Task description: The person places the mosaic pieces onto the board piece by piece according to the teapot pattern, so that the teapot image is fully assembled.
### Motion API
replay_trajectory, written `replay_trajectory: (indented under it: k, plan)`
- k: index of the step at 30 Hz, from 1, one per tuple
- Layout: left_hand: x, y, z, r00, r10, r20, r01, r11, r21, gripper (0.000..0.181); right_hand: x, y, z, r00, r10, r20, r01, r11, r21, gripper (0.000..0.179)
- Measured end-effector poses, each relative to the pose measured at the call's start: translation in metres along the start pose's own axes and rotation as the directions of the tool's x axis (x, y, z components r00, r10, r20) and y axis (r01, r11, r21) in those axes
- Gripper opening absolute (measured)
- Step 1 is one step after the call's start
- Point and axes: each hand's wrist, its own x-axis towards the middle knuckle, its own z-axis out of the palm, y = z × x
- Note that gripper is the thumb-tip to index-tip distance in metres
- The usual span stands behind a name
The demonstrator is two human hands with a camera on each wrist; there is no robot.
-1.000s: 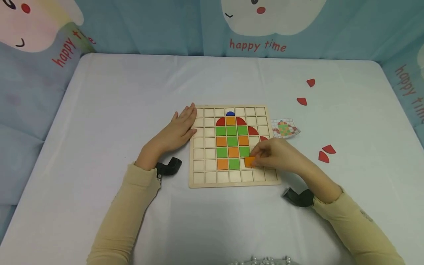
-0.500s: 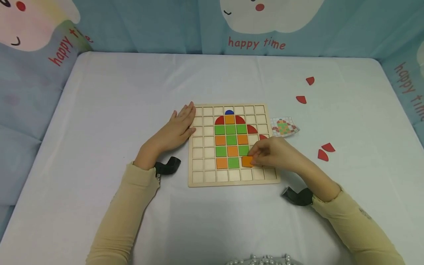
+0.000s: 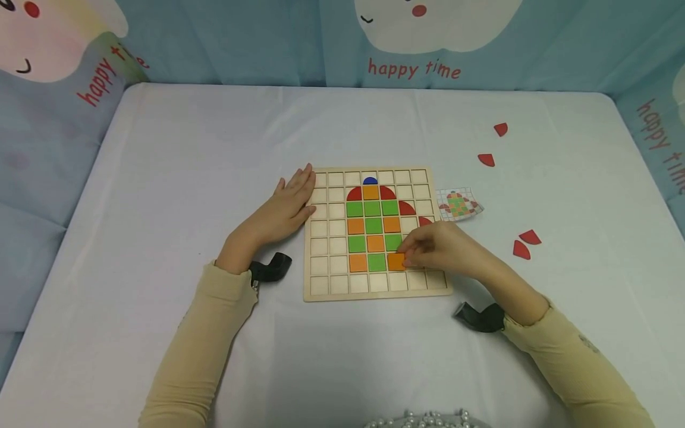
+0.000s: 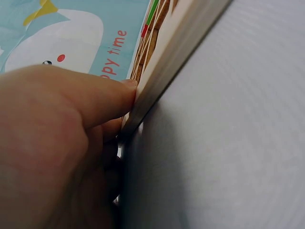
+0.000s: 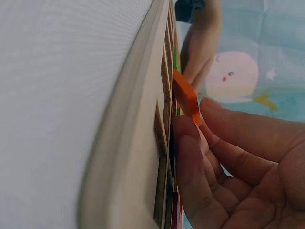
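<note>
A wooden grid board (image 3: 324, 284) lies on the white cloth, with green, orange, red and blue tiles set in its cells. My right hand (image 3: 446, 248) pinches an orange square tile (image 3: 396, 261) over the cell right of the lowest green tile (image 3: 377, 263). In the right wrist view this orange tile (image 5: 187, 95) stands tilted, its far edge down at the grid and its near edge raised by the fingertips. My left hand (image 3: 278, 213) rests against the board's left edge with straight fingers. The left wrist view shows its thumb (image 4: 109, 98) touching the board's rim (image 4: 159, 71).
A small printed pattern card (image 3: 460, 205) lies at the board's right edge. Loose red quarter-round tiles lie further right, one pair (image 3: 486, 160) towards the back and another (image 3: 521, 250) nearer. A strand of pearly beads (image 3: 423, 419) shows at the bottom edge. Printed curtains (image 3: 241, 41) surround the table.
My right hand has moved slightly left with the orange tile, bringing it from the cell's right side to over the cell. My left hand stays on the board's edge.
</note>
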Motion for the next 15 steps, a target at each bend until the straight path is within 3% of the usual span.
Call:
replay_trajectory:
  k: [15]
  plan:
    - [-0.0005, 0.0003, -0.0007, 1.000, -0.004, 0.006, 0.004, 1.000, 0.002, 0.064, 0.0010, 0.0017, -0.0011, 1.000, 0.005, -0.002, -0.005, 1.000, -0.002, 0.012]
